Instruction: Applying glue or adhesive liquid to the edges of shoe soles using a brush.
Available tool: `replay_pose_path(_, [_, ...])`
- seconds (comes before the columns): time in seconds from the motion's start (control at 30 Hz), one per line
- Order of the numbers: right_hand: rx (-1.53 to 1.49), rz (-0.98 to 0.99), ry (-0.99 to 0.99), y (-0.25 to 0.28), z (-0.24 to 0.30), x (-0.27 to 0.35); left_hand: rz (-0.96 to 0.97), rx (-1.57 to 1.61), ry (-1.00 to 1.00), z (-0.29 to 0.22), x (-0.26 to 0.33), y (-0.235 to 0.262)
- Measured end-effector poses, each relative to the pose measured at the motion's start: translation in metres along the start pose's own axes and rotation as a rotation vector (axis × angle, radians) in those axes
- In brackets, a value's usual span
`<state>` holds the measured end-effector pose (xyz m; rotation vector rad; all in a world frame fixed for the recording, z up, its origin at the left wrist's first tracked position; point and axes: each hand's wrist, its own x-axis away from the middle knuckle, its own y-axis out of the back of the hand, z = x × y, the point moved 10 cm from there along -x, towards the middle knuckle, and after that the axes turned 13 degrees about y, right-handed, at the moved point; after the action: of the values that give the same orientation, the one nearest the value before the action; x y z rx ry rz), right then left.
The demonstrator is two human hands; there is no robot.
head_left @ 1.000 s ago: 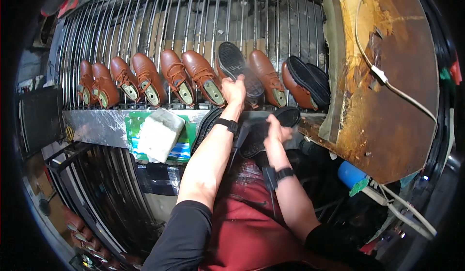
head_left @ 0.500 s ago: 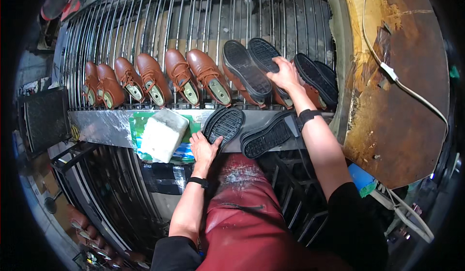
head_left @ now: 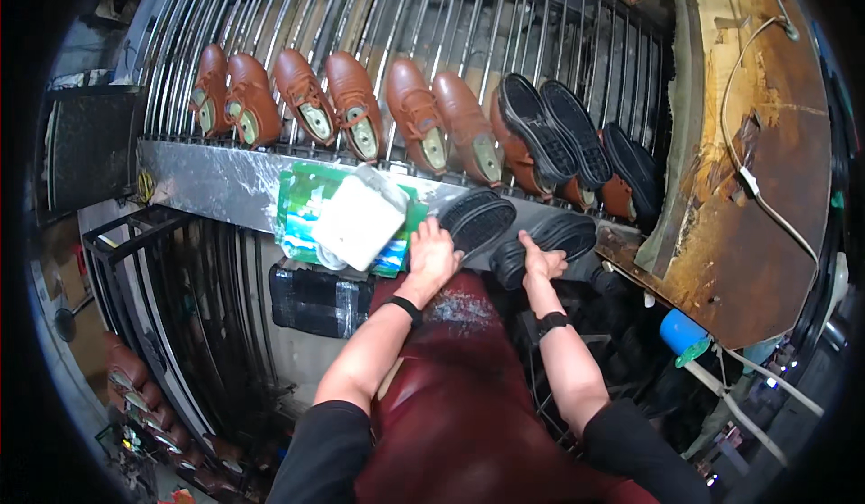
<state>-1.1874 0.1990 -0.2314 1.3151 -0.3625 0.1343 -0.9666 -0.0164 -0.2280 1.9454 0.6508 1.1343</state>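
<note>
Fig. Head view, both hands at the front lip of the steel rack ledge (head_left: 207, 184). The left hand (head_left: 432, 254) has fingers curled round the heel end of a black moulded rubber shoe sole (head_left: 478, 218), tread up, lying at approx. 12 o'clock from the person's lap. The right hand (head_left: 539, 263) has fingers wrapped on a 2nd black rubber sole (head_left: 551, 238) just beside the 1st, at approx. 1 o'clock; the 2 soles look to touch or nearly so.

Behind, at 11 to 12 o'clock, a row of 6 tan-brown leather lace-up shoes (head_left: 356, 103) leans on the slanted metal bar rack (head_left: 396, 18); at 1 o'clock, 3 or so more shoes w/ black soles already on (head_left: 550, 130). A white folded cloth on a green packet (head_left: 360, 220) sits on the ledge at 11 o'clock.

Risks (judged): both soles overhang the ledge lip, so a loose grip could drop 1 to the floor; the left elbow is near the cloth and packet and could knock them off; lifting carelessly may nudge the soled shoes leaning just behind.

Vs. 0.5 s ago: the right hand has come down from the soled shoes on the rack to the 2nd sole; the left hand is on the same sole as before.
</note>
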Motion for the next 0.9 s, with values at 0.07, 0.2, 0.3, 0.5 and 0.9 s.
replay_pose_path(0.07, [-0.096,-0.054,0.145,0.004,-0.005,-0.004,-0.048,0.014,-0.100,-0.002,0.008,-0.001])
replay_pose_path(0.2, [-0.435,-0.201,0.440,0.030,-0.043,-0.005,0.118,0.375,-0.110,-0.022,0.042,0.007])
replay_pose_path(0.3, [-0.507,-0.071,0.635,0.078,-0.039,0.035,-0.210,0.777,-0.162,-0.020,0.064,0.098])
replay_pose_path(0.5, [-0.317,-0.017,1.394,0.138,0.140,0.151,-0.370,0.864,0.185,0.007,-0.088,0.193])
replay_pose_path(0.9, [-0.196,0.034,1.800,0.010,0.335,0.100,-0.103,1.260,0.829,0.097,-0.219,0.092])
